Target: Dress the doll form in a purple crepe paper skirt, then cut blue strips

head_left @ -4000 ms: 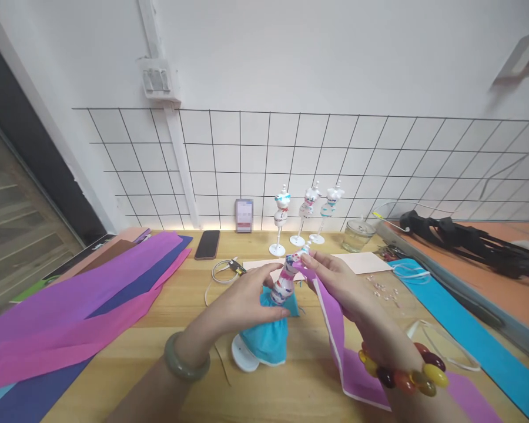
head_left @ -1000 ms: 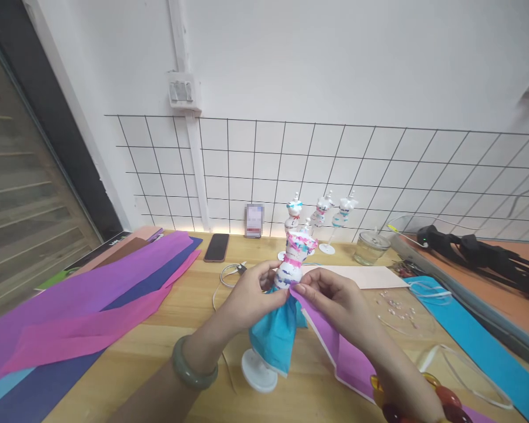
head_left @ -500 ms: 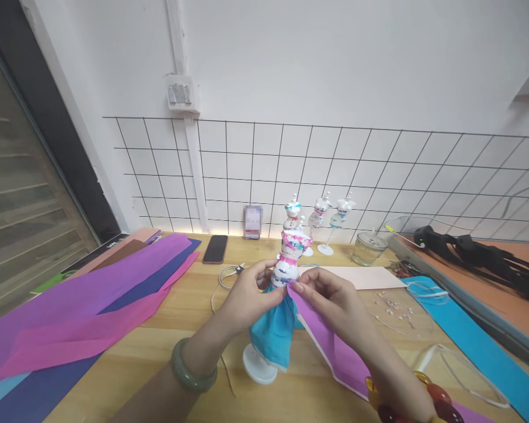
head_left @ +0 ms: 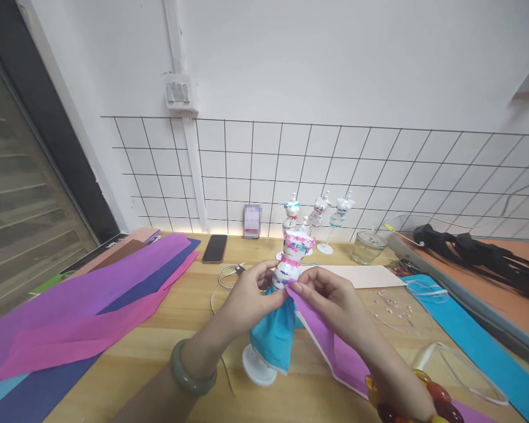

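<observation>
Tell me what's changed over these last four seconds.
The held mannequin has come from a strong lean to more upright. The right hand has brought the end of the purple strip from the upper body down to the waist, at the top of the blue skirt. The left hand still holds the mannequin; the three mannequins behind stayed put.

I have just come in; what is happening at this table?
A person's left hand holds a small dress form in a blue skirt around its waist. The right hand pinches one end of a purple strip there, at the skirt's top edge. Three similar forms stand behind on the wooden table.
</observation>
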`<state>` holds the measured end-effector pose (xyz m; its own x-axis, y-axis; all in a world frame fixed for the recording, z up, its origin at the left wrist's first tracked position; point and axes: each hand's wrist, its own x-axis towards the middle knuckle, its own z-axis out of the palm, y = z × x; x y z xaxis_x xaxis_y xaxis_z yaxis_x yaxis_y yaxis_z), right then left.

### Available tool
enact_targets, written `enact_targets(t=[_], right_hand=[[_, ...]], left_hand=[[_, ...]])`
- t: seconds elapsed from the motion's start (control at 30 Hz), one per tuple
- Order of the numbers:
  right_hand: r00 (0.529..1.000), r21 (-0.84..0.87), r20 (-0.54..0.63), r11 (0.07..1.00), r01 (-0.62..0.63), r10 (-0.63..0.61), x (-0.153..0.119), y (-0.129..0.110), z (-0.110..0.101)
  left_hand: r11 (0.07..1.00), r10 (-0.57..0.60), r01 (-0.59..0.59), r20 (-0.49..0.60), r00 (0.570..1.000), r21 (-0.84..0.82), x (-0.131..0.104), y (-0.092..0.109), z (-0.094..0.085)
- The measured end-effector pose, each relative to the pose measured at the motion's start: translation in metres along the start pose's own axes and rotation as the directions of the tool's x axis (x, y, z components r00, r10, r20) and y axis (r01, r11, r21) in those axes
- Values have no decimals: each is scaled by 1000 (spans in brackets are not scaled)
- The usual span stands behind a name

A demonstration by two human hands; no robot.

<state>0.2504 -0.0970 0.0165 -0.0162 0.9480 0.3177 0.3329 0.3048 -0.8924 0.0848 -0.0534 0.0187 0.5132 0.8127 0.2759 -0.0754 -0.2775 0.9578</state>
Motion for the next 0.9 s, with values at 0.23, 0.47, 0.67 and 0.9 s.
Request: enact_targets(t=[0.23, 0.47, 0.67, 0.9], right_hand=[[1000, -27, 17, 1000, -8, 9, 1, 0, -1], [999, -15, 35, 999, -32, 32, 0, -1, -1], [998, -10, 37, 999, -44, 45, -1, 0, -1], [999, -4, 23, 999, -48, 48, -1, -1, -2]], left_hand=[[1000, -2, 2, -4, 1000, -6, 1, 0, 0], [999, -20, 20, -16, 1000, -34, 0, 1, 1], [1000, -15, 15, -5, 1000, -9, 0, 0, 1], [1000, -8, 8, 0, 1000, 5, 1, 1, 1]])
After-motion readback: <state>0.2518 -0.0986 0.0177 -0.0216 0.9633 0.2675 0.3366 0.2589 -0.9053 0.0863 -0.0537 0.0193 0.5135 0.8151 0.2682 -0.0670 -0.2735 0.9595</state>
